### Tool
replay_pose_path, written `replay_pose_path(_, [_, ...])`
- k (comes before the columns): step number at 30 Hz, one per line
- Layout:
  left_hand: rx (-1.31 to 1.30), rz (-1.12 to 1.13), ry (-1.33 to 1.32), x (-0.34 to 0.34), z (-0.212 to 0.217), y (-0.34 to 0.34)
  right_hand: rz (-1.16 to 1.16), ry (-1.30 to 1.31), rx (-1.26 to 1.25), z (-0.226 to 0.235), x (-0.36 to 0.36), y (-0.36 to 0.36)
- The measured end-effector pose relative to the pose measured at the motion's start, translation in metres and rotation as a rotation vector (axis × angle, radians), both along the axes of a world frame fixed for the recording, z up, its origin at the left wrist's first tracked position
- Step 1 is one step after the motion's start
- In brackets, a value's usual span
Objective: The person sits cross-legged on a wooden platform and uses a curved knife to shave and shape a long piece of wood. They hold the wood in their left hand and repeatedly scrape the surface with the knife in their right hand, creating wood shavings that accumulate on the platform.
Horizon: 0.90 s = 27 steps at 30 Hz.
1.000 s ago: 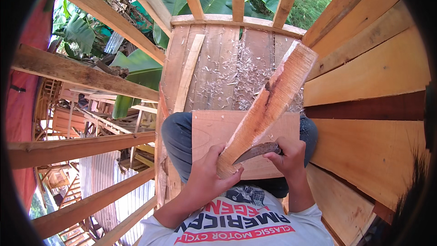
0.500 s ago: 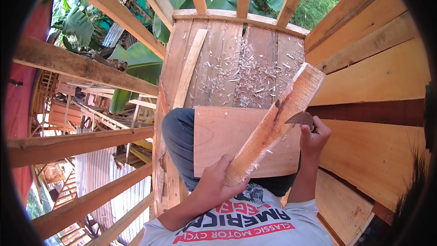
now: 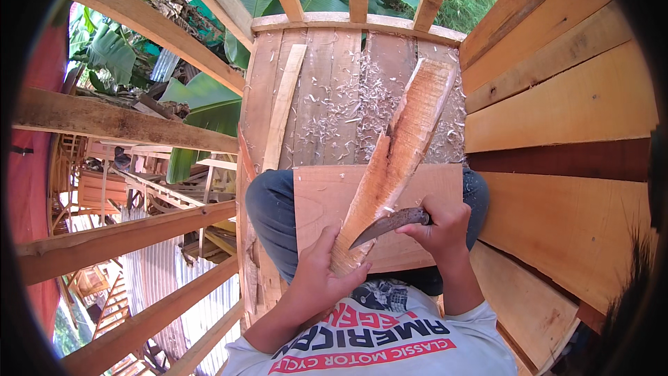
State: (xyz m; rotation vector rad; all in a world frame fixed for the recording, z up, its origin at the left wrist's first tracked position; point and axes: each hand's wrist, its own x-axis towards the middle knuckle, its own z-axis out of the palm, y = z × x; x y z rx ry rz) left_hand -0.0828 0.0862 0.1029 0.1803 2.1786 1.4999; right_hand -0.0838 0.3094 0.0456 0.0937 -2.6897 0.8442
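Note:
A long, rough-sawn wooden plank (image 3: 407, 139) with a dark crack and a notched left edge slants up and away from me. My left hand (image 3: 325, 264) grips its near end, thumb along one side and fingers round the other. In my right hand (image 3: 442, 228) is a knife (image 3: 390, 224) with a curved, dark blade. The blade lies against the plank's right edge, just above my left hand, and a small pale curl of wood stands beside it. Beneath the plank, a smooth flat board (image 3: 320, 191) rests across my lap.
Wood shavings (image 3: 348, 111) are scattered over the plank floor (image 3: 261, 97) ahead. A narrow wooden strip (image 3: 285, 104) lies on the left of that floor. Wooden rails (image 3: 125, 226) stand along the left, and a board wall (image 3: 563, 111) rises at the right.
The knife has come down and left along the plank's edge toward my left hand. The plank's far end has swung left and now points more straight ahead.

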Motion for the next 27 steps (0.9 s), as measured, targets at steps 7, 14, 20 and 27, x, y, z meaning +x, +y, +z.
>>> replay_pose_path(7, [-0.012,-0.033,-0.014,0.004,0.001,0.002,-0.019,0.193,0.038,0.0,-0.016,0.017])
replay_pose_path(14, [0.007,-0.04,0.017,0.005,-0.003,0.001,-0.043,0.246,0.033,-0.002,-0.021,0.02])
replay_pose_path(20, [0.082,-0.065,-0.049,0.002,-0.004,0.003,-0.037,0.281,0.039,-0.002,-0.023,0.024])
replay_pose_path(27, [0.136,-0.042,-0.106,0.001,-0.01,0.003,-0.068,0.261,0.054,-0.004,-0.026,0.019])
